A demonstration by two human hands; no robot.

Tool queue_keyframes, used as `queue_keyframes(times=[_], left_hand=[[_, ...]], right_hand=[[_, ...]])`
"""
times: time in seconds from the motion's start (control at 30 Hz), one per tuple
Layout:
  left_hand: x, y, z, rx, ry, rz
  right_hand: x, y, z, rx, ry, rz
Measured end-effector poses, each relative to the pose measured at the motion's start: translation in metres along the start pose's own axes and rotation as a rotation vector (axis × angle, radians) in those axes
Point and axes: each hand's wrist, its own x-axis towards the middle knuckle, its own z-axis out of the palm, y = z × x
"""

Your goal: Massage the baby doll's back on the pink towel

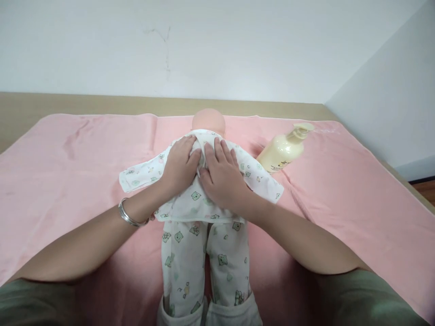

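A baby doll (208,120) lies on the pink cloth, its bare head pointing away from me and its face not visible. It wears a white long-sleeved top (193,203) and matching trousers (185,262), printed with small green animals. My left hand (180,160) lies flat on the left side of the doll's upper back, fingers stretched out. My right hand (224,174) rests on the right side of the back, fingers spread. The thumbs are close together over the middle, where the fabric is creased. Neither hand grips anything.
A cream pump bottle (283,149) leans at a tilt beside the doll's right-hand sleeve. The pink cloth (88,181) covers most of the wooden surface (136,105). A white wall (238,50) rises behind, and another stands at the right.
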Motion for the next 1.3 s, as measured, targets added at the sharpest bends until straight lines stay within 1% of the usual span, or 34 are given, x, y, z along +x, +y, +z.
queue_keyframes(times=[0.1, 0.2, 0.27, 0.4, 0.47, 0.5, 0.57, 0.63, 0.7, 0.77, 0.8, 0.87, 0.93, 1.0, 1.07, 1.13, 1.2, 1.27, 1.3], left_hand=[[-0.017, 0.011, 0.003, -0.014, 0.016, -0.032], [-0.024, 0.017, 0.003, -0.05, -0.041, -0.034], [-0.017, 0.016, 0.0, -0.062, -0.06, -0.05], [0.007, 0.006, -0.009, -0.151, -0.043, -0.054], [0.011, 0.004, -0.01, -0.178, -0.03, -0.06], [0.01, 0.004, -0.009, -0.164, -0.013, -0.064], [0.0, 0.007, -0.005, -0.102, 0.036, -0.056], [-0.015, 0.012, 0.001, -0.06, 0.065, -0.011], [-0.029, 0.016, 0.006, -0.059, 0.065, 0.039], [-0.035, 0.017, 0.008, -0.083, 0.054, 0.049], [-0.034, 0.017, 0.008, -0.099, 0.052, 0.031], [-0.026, 0.013, 0.004, -0.13, 0.046, -0.033], [-0.013, 0.007, -0.001, -0.149, 0.035, -0.09], [-0.001, 0.002, -0.005, -0.158, 0.025, -0.119], [0.003, 0.0, -0.006, -0.146, 0.027, -0.123], [-0.001, 0.002, -0.003, -0.108, 0.04, -0.105], [-0.012, 0.006, 0.0, -0.065, 0.044, -0.054], [-0.025, 0.011, 0.004, -0.047, 0.033, 0.014], [-0.03, 0.013, 0.005, -0.048, 0.026, 0.045]], right_hand=[[0.023, 0.02, -0.004, 0.102, 0.005, 0.079], [0.039, 0.03, -0.007, 0.105, 0.039, 0.123], [0.035, 0.026, -0.005, 0.057, 0.058, 0.11], [0.005, 0.002, 0.001, -0.057, 0.073, 0.029], [-0.003, -0.004, 0.002, -0.075, 0.066, -0.016], [-0.003, -0.003, 0.001, -0.063, 0.056, -0.028], [0.008, 0.006, -0.003, -0.005, 0.032, -0.018], [0.025, 0.019, -0.008, 0.048, 0.022, 0.044], [0.038, 0.029, -0.011, 0.063, 0.034, 0.109], [0.041, 0.03, -0.011, 0.049, 0.053, 0.126], [0.038, 0.027, -0.01, 0.032, 0.064, 0.115], [0.021, 0.014, -0.005, -0.022, 0.09, 0.07], [-0.001, -0.002, 0.001, -0.094, 0.117, -0.004], [-0.02, -0.014, 0.005, -0.153, 0.124, -0.09], [-0.025, -0.017, 0.006, -0.164, 0.106, -0.151], [-0.014, -0.008, 0.003, -0.11, 0.071, -0.15], [0.007, 0.011, -0.003, -0.018, 0.05, -0.087], [0.03, 0.032, -0.008, 0.057, 0.07, 0.0], [0.038, 0.04, -0.009, 0.08, 0.08, 0.011]])
